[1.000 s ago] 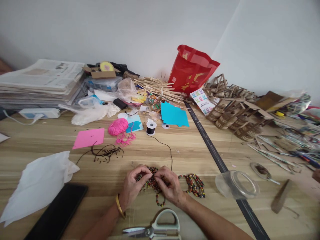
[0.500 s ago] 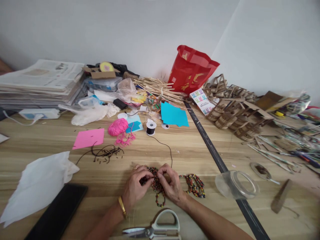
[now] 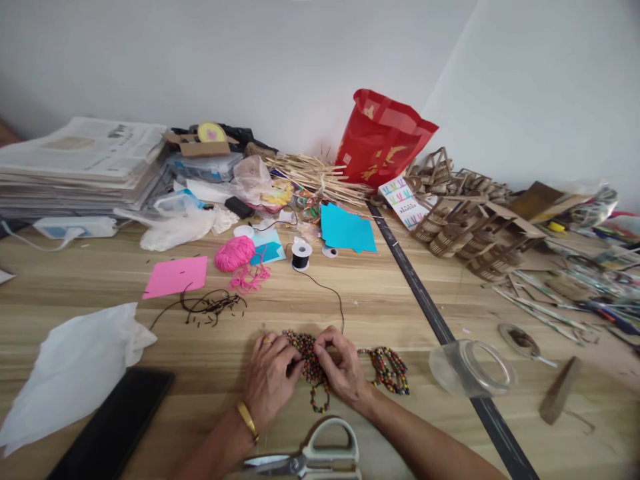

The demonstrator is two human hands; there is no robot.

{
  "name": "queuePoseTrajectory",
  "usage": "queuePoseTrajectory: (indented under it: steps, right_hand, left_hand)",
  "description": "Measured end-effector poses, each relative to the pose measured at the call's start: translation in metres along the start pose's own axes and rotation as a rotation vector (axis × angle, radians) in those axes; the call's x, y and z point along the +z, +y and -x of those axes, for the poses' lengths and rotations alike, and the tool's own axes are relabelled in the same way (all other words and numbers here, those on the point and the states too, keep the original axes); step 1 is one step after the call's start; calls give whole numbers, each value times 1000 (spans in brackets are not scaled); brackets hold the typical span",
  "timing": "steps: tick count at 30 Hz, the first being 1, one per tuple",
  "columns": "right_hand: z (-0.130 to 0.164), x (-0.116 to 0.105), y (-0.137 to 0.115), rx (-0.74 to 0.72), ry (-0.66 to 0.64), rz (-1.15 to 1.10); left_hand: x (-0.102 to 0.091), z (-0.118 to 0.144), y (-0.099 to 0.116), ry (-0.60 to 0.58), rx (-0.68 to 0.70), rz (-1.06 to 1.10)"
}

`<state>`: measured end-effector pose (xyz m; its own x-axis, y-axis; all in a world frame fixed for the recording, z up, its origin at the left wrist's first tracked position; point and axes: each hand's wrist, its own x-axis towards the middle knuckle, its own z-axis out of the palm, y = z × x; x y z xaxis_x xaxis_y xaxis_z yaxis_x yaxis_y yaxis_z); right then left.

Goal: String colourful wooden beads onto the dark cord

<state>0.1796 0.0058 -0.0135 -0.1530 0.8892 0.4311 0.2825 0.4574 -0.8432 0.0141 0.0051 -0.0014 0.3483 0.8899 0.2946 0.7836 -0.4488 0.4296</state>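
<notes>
At the bench's near edge, scissors (image 3: 310, 457) lying flat, handle toward the hands. Just beyond, left hand (image 3: 273, 377) and right hand (image 3: 343, 368) meeting knuckle to knuckle, wrists low, fingers (image 3: 293, 365) curled and pinched shut on the beaded strand (image 3: 306, 350), probably to steady small beads. More beaded loops (image 3: 387, 367) resting just right of them. Black thread running from the strand toward the spool (image 3: 301, 255) mid-bench. Near the far edge, newspapers (image 3: 80, 163) stacked left.
</notes>
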Motion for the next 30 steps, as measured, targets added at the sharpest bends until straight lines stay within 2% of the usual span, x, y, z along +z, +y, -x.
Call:
queuePoseTrajectory:
  steps: [13,30]
  right_hand:
    - [0,0,0,14,-11,-17]
    - [0,0,0,21,-17,-25]
  left_hand:
    - [-3,-1,2,-58,-19,11]
    - [6,4,0,-70,151,128]
